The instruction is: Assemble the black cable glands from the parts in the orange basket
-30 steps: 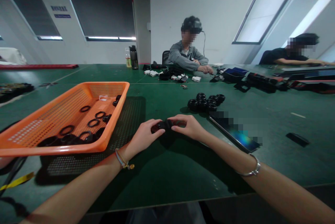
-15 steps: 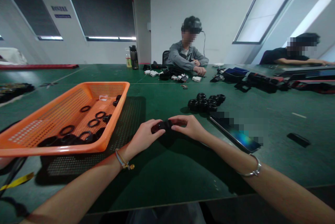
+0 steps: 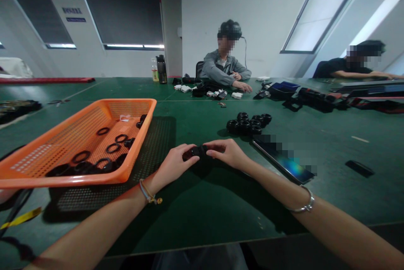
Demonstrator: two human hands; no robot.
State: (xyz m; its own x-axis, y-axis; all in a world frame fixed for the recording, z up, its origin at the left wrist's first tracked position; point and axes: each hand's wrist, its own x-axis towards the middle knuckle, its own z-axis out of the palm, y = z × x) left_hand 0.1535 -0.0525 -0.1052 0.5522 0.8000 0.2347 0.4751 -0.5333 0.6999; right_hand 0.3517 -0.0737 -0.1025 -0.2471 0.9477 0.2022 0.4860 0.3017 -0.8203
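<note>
A small black plastic fitting (image 3: 196, 151) is held just above the table between my two hands. My left hand (image 3: 176, 161) closes its thumb and fingers round the fitting's left part. My right hand (image 3: 227, 152) pinches the other end with thumb and fingertips. Parts of the piece are hidden by my fingers. To the left stands an orange plastic basket (image 3: 144, 135) with black rings (image 3: 81, 157) and other dark round parts in it. Beyond my right hand sits a cluster of glossy black round fittings (image 3: 244, 126).
A phone (image 3: 284, 161) lies right of my right forearm, with a small black piece (image 3: 360, 168) farther right. Across the green table (image 3: 195, 123), a person (image 3: 221, 68) sits behind white and black parts. Another person (image 3: 341, 66) works at the far right.
My right fingers have shifted slightly at the fitting's right end, which appears turned a little. My left hand stays put. The person opposite has moved a hand slightly to the right.
</note>
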